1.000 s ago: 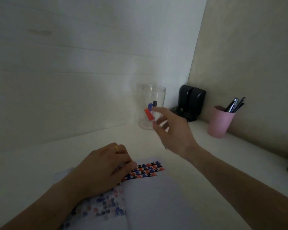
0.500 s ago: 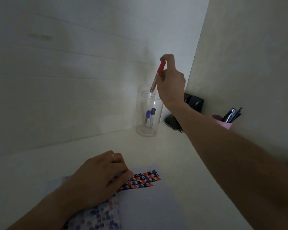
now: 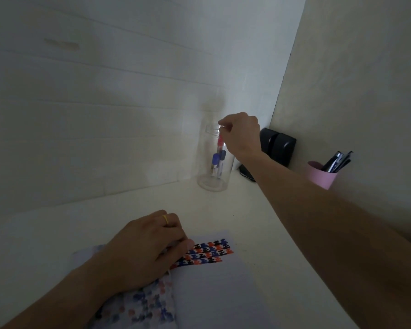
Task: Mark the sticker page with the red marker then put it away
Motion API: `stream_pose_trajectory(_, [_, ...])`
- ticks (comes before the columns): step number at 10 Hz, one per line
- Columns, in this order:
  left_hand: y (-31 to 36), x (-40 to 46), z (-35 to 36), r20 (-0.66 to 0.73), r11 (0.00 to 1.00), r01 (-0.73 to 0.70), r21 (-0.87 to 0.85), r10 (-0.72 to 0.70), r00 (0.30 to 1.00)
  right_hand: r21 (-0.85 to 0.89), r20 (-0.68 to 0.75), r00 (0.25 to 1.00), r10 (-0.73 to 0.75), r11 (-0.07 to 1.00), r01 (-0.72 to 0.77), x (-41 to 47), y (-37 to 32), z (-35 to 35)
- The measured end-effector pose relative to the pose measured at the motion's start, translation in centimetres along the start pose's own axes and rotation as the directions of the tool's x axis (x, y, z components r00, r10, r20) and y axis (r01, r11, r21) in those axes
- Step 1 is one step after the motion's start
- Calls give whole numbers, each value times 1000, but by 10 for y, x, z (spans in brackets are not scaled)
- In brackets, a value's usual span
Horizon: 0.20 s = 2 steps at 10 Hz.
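1. A dim corner: a pale desk runs up to a white planked wall on the left and a beige side panel on the right.
2. The right hand is at the mouth of a clear jar, thumb and forefinger pinched on the top end of the red marker.
3. The marker hangs nearly upright, its red cap just under the rim and its body inside the jar.
4. Lower in the jar stand two other markers, one with a blue cap and one with a darker cap.
5. The left hand lies flat, fingers curled loosely, pressing on the sticker page; a yellow ring shows on one finger.
6. The page lies on the near part of the desk, well apart from the jar, with rows of red, blue and black shapes showing beside the fingertips.
7. Behind the right wrist sits a black device in the corner.
8. Further right a pink cup holds several dark pens.
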<state>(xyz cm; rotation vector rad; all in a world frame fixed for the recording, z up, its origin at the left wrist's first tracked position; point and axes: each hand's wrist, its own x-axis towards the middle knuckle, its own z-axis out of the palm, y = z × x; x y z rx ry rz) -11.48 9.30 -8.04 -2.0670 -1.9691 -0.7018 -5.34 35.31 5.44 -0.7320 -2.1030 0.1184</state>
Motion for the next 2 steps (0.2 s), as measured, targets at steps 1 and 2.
stream_pose_trajectory(1, [-1, 0, 1, 7, 1000, -1, 22, 0, 1000, 30, -18, 999, -28, 999, 28, -4, -5, -11])
stream_pose_trajectory(2, [0, -1, -1, 14, 1000, 11, 18, -11, 1000, 58, -62, 993, -98, 993, 102, -25, -9, -23])
